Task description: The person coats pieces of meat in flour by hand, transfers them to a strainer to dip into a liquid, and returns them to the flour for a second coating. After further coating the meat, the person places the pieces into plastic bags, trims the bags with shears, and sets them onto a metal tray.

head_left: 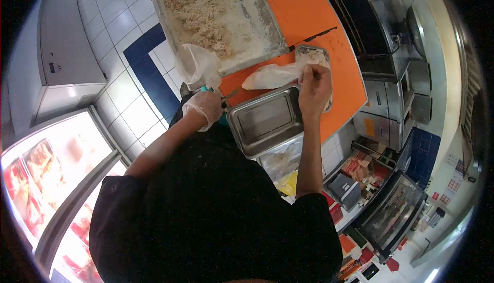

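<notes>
My left hand [202, 107], in a clear plastic glove, is closed at the left edge of the orange table. Beside it are a translucent plastic bag [198, 64], a bit of teal and a small blade [232, 94]; which of these it grips I cannot tell. My bare right hand [315, 88] pinches the gathered end of a white, filled plastic bag [270, 76], whose tip points left. Below that bag stands a bare rectangular metal pan [265, 121]. A smaller metal tray [313, 51] with pale food lies partly behind my right hand.
A large metal tray [280, 43] of flour and coated pieces sits across the orange table [288, 5]. At left are a lit display case [67, 190] with red packs and a white cabinet [67, 51]. Dark kitchen equipment [365, 25] lines the right.
</notes>
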`<action>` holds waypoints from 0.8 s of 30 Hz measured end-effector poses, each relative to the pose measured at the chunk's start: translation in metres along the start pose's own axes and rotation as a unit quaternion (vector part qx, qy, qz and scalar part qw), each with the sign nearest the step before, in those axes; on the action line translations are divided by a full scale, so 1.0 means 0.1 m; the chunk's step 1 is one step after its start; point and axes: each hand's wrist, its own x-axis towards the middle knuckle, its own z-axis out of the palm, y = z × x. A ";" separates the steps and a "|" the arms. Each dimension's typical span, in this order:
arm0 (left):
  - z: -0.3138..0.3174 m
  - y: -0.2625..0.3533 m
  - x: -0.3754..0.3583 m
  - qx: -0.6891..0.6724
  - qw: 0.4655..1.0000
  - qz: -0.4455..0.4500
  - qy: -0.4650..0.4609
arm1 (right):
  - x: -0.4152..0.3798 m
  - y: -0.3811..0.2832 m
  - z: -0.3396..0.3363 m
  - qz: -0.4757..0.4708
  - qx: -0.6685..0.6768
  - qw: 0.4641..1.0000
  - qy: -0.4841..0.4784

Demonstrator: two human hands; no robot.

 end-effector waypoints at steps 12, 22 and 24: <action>0.74 -0.17 1.16 -0.225 0.969 0.018 0.097 | 0.51 0.01 -0.36 -0.186 -0.401 0.880 -0.173; 1.19 -0.33 1.36 -0.568 0.767 0.189 0.233 | 0.78 0.56 -0.33 -0.389 -0.366 0.746 -0.397; 1.27 -0.38 1.51 0.154 0.944 0.051 0.287 | 0.77 0.56 -0.36 -0.410 -0.345 0.753 -0.381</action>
